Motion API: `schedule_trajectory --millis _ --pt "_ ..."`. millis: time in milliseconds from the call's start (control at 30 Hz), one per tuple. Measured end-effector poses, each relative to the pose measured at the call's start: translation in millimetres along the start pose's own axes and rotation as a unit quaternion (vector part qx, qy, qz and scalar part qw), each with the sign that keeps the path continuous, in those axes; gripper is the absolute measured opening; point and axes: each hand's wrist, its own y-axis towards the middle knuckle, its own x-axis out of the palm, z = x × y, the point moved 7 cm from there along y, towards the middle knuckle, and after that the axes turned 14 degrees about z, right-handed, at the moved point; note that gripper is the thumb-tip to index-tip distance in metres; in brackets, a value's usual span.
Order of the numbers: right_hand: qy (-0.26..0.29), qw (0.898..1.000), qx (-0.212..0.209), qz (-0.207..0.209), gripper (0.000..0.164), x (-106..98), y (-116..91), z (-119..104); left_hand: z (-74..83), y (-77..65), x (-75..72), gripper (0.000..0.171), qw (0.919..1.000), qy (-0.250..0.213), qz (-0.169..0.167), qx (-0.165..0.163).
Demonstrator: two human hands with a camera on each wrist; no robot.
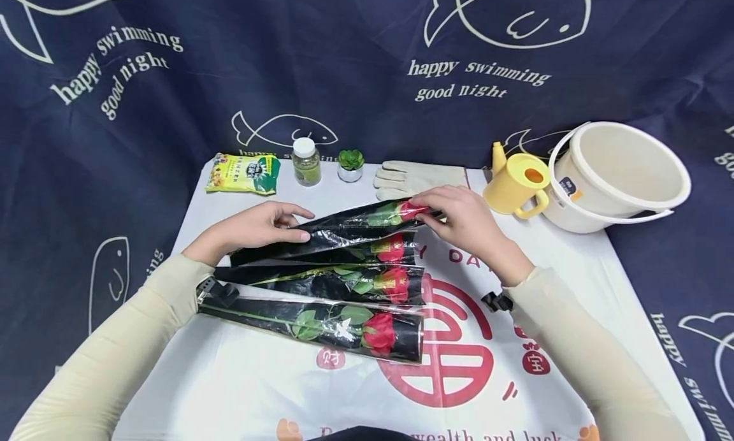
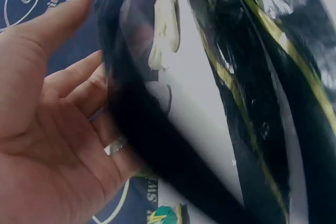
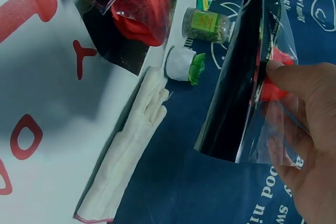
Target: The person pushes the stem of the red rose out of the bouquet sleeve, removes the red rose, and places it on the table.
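Observation:
My right hand (image 1: 461, 216) pinches the flower end of a wrapped rose (image 1: 355, 225) in a clear-and-black sleeve. In the right wrist view, thumb and fingers of that hand (image 3: 310, 124) press its film around the red bloom (image 3: 278, 72). Near the stem end is my left hand (image 1: 255, 225), thumb and fingers spread beside the wrapper. The left wrist view shows its palm (image 2: 58, 145) with loosely bent fingers; the blurred sleeve (image 2: 152, 135) passes in front, and contact is unclear. Three more wrapped roses lie below, with red blooms (image 1: 394, 285) to the right.
Along the table's back stand a yellow-green packet (image 1: 243, 173), a lidded jar (image 1: 306, 164), a small potted succulent (image 1: 350, 166), pale gloves (image 1: 418, 178), a yellow watering can (image 1: 516, 181) and a cream bucket (image 1: 585, 199). Dark fish-print cloth (image 1: 355, 58) hangs behind.

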Motion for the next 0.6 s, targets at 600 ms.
schedule_trajectory --millis 600 --pt "-0.004 0.999 -0.008 0.036 0.039 -8.0 -9.4 -4.5 1.3 9.9 17.9 0.045 0.9968 -0.067 -0.007 -0.042"
